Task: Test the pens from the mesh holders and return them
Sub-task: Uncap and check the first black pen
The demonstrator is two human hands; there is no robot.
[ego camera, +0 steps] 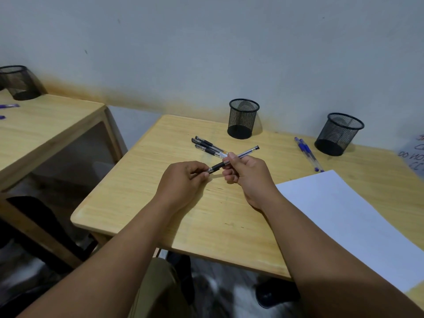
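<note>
I hold a black pen [243, 154] slanted above the middle of the wooden table [160, 203]. My right hand [245, 173] grips its clear barrel. My left hand [183, 177] pinches the pen's lower end by the black grip; that end is hidden in my fingers. Just behind the hands lie three more black pens [204, 145] on the table. Two blue pens [307, 152] lie further right. Two black mesh holders stand by the wall, one [242, 118] in the middle and one [338, 134] to the right. Both look empty.
A white sheet of paper [348, 219] covers the table's right front. A paper with handwriting [415, 154] lies at the far right edge. A second wooden table [46, 129] on the left carries another mesh holder [19, 82] and blue pens [9, 106].
</note>
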